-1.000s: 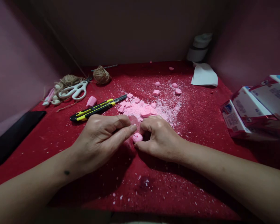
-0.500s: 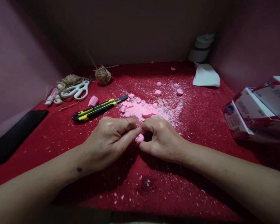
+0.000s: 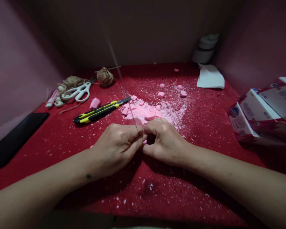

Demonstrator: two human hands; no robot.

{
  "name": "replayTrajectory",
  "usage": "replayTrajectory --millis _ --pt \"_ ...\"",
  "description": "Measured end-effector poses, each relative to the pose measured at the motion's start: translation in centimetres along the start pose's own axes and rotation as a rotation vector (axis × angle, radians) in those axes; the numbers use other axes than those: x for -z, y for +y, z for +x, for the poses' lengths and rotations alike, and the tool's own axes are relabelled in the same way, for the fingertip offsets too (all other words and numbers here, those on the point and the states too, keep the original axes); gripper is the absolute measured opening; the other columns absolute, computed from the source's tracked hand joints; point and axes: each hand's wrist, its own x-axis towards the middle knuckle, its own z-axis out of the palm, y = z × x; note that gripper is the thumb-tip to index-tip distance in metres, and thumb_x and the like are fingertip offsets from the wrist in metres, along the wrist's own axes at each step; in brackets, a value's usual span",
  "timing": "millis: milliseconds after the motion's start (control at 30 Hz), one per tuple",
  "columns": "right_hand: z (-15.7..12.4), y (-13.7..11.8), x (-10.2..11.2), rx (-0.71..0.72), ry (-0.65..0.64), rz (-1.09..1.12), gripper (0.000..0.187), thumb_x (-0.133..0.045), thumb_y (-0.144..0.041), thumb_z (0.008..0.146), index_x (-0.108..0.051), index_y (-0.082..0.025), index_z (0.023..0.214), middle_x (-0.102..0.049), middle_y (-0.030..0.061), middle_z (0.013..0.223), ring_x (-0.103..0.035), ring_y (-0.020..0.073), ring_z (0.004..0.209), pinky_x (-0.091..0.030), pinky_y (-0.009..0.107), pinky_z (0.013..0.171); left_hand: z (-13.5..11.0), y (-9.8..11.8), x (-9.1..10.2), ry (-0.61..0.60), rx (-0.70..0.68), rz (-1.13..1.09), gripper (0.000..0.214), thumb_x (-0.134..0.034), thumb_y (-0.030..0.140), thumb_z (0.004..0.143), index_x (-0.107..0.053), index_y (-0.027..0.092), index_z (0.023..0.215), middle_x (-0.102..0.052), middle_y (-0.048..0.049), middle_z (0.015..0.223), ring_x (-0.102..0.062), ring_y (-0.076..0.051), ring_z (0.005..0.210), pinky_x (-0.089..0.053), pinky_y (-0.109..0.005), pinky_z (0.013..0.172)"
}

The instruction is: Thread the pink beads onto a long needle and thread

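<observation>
My left hand and my right hand meet at the middle of a red cloth-covered table. The left hand's thumb and forefinger are pinched on a thin thread, which rises blurred toward the upper left. The right hand's fingers are curled round a small pink piece, of which only a sliver shows between the two hands. Just behind the hands lies a heap of pink shavings and chunks.
A yellow-black utility knife lies left of the heap. White scissors and a twine ball are at the back left, a black flat object at the left edge. White paper and printed cartons are on the right.
My left hand has slid right against the right hand, hiding most of the pink piece. The thread now stretches up from the pinch.
</observation>
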Motion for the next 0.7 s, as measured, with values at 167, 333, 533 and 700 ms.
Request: replayTrajectory --millis 167,333,533,700 --pt "0.0 0.0 -0.1 0.0 0.008 -0.006 0.012 -0.055 -0.018 0.064 -0.046 -0.017 0.056 -0.051 -0.0004 0.06 -0.043 0.0122 0.062 -0.033 0.027 0.063 -0.1 0.1 0.0 0.034 0.027 -0.074 0.027 -0.044 0.016 0.086 -0.06 0.012 0.065 -0.052 0.0029 0.054 -0.047 -0.005 0.049 -0.036 -0.015 0.048" --pt "0.0 -0.2 -0.1 -0.018 0.008 -0.008 0.017 -0.055 -0.022 0.071 -0.047 -0.017 0.057 -0.05 -0.0009 0.058 -0.041 0.0107 0.06 -0.033 0.026 0.062 -0.4 0.8 1.1 0.234 0.079 -0.11 0.022 -0.05 0.017 0.085 -0.063 0.013 0.067 -0.059 0.0042 0.057 -0.052 -0.005 0.051 -0.04 -0.013 0.051" --pt "-0.1 -0.1 -0.1 -0.012 0.007 0.004 0.016 -0.056 -0.02 0.069 -0.048 -0.017 0.056 -0.051 -0.0009 0.058 -0.041 0.0106 0.06 -0.033 0.025 0.061 -0.4 0.6 1.0 0.195 0.067 -0.103 0.022 -0.05 0.015 0.085 -0.063 0.013 0.067 -0.057 0.0047 0.057 -0.051 -0.004 0.05 -0.038 -0.013 0.049" --pt "-0.1 0.0 -0.1 -0.003 0.019 0.022 0.016 -0.056 -0.021 0.068 -0.047 -0.017 0.056 -0.051 -0.0008 0.059 -0.042 0.0114 0.06 -0.033 0.026 0.061 -0.2 0.2 0.6 0.122 0.038 -0.102 0.026 -0.047 0.014 0.085 -0.059 0.012 0.063 -0.044 0.0061 0.052 -0.04 -0.003 0.045 -0.032 -0.014 0.045"
